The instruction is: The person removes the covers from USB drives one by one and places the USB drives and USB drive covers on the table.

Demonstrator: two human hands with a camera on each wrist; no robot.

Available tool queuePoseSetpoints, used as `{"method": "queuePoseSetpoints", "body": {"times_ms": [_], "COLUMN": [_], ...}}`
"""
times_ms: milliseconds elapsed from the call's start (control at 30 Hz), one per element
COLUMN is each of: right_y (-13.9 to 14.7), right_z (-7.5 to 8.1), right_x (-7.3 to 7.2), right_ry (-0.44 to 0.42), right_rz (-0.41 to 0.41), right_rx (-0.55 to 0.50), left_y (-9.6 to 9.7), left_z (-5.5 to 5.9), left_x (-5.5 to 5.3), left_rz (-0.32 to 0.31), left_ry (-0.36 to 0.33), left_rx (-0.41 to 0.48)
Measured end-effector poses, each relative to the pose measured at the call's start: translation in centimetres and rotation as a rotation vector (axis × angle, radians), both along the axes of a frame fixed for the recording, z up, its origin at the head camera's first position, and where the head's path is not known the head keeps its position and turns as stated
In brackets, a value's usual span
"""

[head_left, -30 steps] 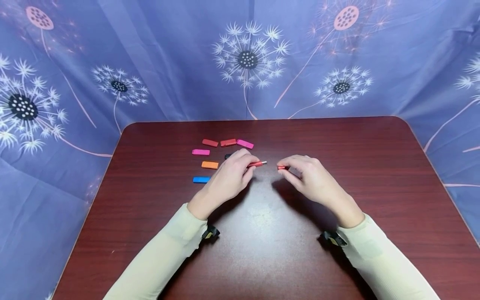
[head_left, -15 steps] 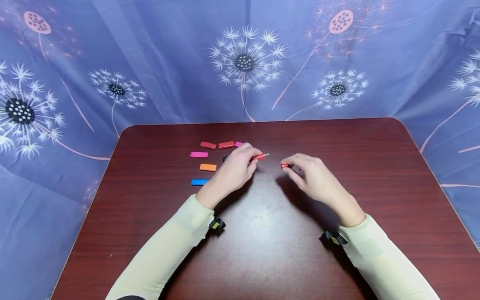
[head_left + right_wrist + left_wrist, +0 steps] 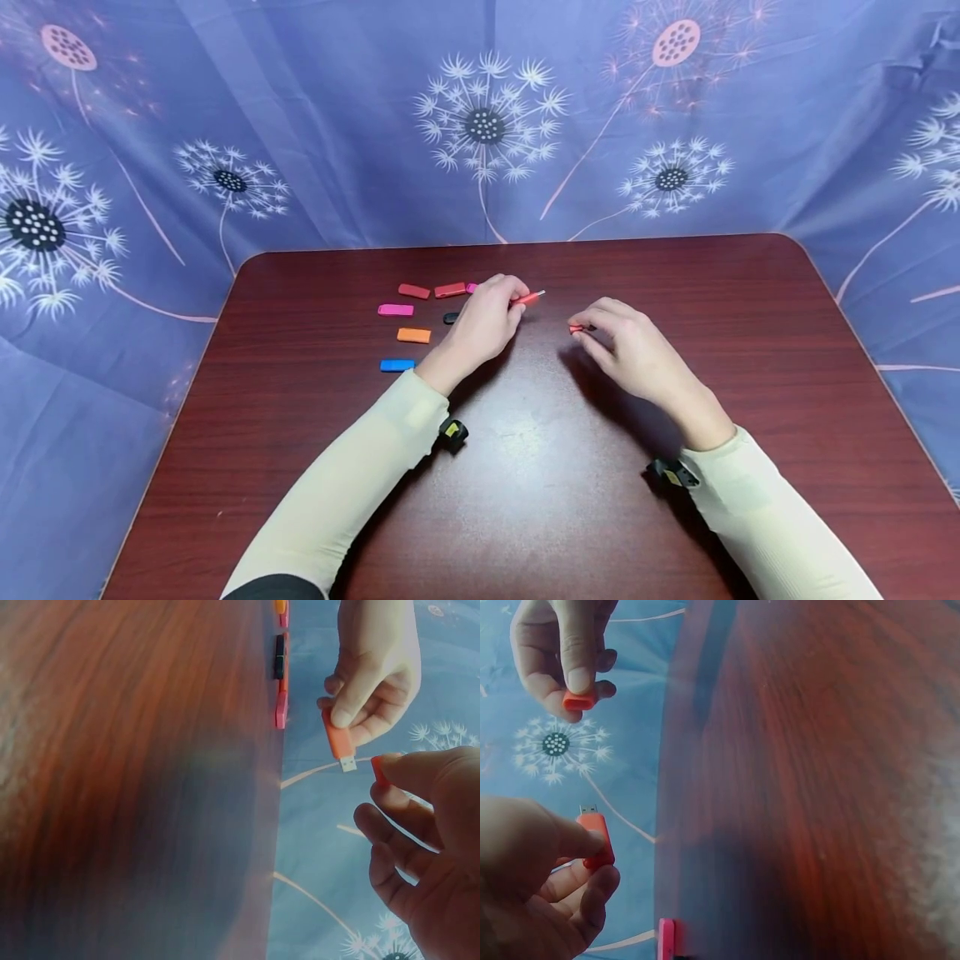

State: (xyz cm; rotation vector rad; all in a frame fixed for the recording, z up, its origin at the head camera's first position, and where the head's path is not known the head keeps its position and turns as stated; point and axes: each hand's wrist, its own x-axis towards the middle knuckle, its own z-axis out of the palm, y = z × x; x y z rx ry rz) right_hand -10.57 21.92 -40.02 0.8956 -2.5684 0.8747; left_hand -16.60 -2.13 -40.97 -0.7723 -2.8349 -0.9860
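Observation:
Between thumb and fingers, my left hand (image 3: 483, 321) pinches a red USB stick (image 3: 596, 838), its bare metal plug (image 3: 347, 763) pointing toward the right hand. My right hand (image 3: 637, 350) pinches a small red cap (image 3: 579, 700), whose hollow end shows in the left wrist view. Stick and cap are apart, both held above the table. Left of and partly behind the left hand lie several more USB sticks: an orange one (image 3: 414, 335), a blue one (image 3: 397, 365), a pink one (image 3: 395, 310), two red ones, a partly hidden black one (image 3: 450, 317) and another pink one.
The dark red wooden table (image 3: 675, 275) has rounded far corners. Behind it hangs a blue curtain (image 3: 337, 125) with dandelion prints. A black wrist camera (image 3: 453, 433) sits at the left cuff and a second camera (image 3: 672, 473) at the right cuff.
My left hand has moved away from me and slightly right, carrying the USB stick, whose plug now tilts upward. The right hand with the cap has shifted slightly right.

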Motion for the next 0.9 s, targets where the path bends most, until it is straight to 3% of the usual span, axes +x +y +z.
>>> {"method": "queuePoseSetpoints", "body": {"times_ms": [200,467,900], "right_y": [0.2,0.4,0.9], "right_z": [-0.1,0.0,0.1], "right_x": [0.0,0.0,-0.1], "right_ry": [-0.011,-0.046,-0.076], "right_rz": [-0.011,-0.027,-0.055], "right_rx": [0.014,0.005,0.023], "left_y": [1.0,2.4,3.4], "left_z": [-0.4,-1.3,-1.8], "left_x": [-1.2,-2.7,-3.0], "left_rz": [0.043,0.076,0.12], "left_ry": [-0.07,-0.096,-0.114], "left_rx": [0.012,-0.028,-0.136]}}
